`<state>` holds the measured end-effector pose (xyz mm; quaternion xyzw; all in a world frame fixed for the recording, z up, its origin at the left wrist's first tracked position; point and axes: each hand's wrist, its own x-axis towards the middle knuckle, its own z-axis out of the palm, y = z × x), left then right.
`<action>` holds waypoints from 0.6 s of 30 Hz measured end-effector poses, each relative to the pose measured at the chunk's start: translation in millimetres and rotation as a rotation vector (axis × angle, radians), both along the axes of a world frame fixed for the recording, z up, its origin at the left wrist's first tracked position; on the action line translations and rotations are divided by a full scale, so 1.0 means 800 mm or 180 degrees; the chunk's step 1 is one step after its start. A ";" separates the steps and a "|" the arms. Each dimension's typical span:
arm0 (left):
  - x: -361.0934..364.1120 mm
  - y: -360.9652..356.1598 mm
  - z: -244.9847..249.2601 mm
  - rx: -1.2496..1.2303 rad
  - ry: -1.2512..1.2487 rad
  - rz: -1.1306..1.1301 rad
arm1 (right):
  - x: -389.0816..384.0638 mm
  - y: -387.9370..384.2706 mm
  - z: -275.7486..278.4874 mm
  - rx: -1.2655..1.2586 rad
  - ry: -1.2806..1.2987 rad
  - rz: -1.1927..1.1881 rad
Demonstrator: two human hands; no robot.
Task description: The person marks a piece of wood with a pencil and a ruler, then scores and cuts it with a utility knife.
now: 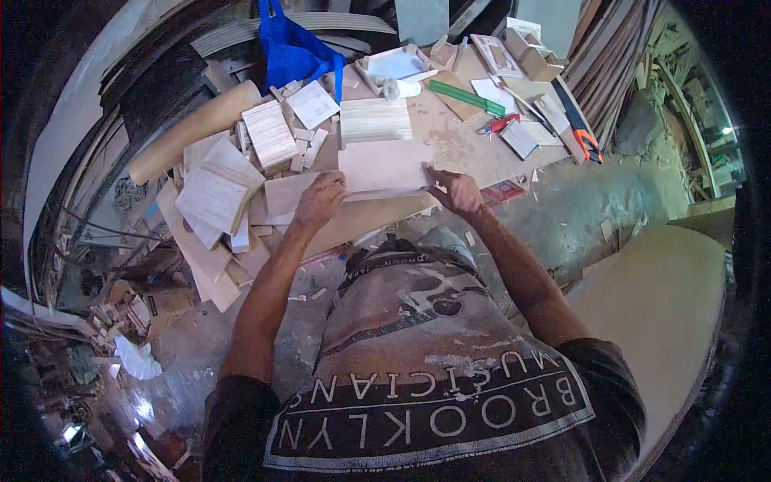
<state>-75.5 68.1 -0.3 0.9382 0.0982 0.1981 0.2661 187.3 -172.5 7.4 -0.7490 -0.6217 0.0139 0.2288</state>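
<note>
A pale, flat rectangular wood panel (385, 166) lies between my two hands at the near side of the cluttered worktable (450, 128). My left hand (321, 198) is closed on its near left corner, with the fingertips partly hidden. On the right edge, my right hand (456, 192) grips the panel between thumb and fingers. Just beyond it sits a striped light wood piece (375, 120). Another pale board (281, 197) lies beside and partly behind my left hand.
Stacked wood pieces (213, 193) crowd the table's left side, near a brown roll (197, 132) and a blue bag (297, 52). To the right are a green ruler-like strip (467, 96), a red tool (504, 123) and an orange-handled saw (578, 120). A large curved board (658, 313) stands at lower right.
</note>
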 end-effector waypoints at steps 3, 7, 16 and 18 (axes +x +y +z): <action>-0.001 0.002 -0.001 0.0004 -0.0030 0.0240 | 0.000 -0.001 0.000 -0.0170 0.0158 -0.0036; -0.006 0.015 -0.013 -0.0507 0.0034 0.0055 | -0.003 -0.001 0.006 -0.0419 0.0210 -0.0158; -0.011 0.007 -0.004 -0.1267 0.0339 0.0405 | -0.002 0.003 0.011 -0.0282 0.0315 -0.0129; -0.011 0.005 -0.006 -0.1117 0.0269 0.0420 | -0.002 0.003 0.010 -0.0356 0.0328 -0.0153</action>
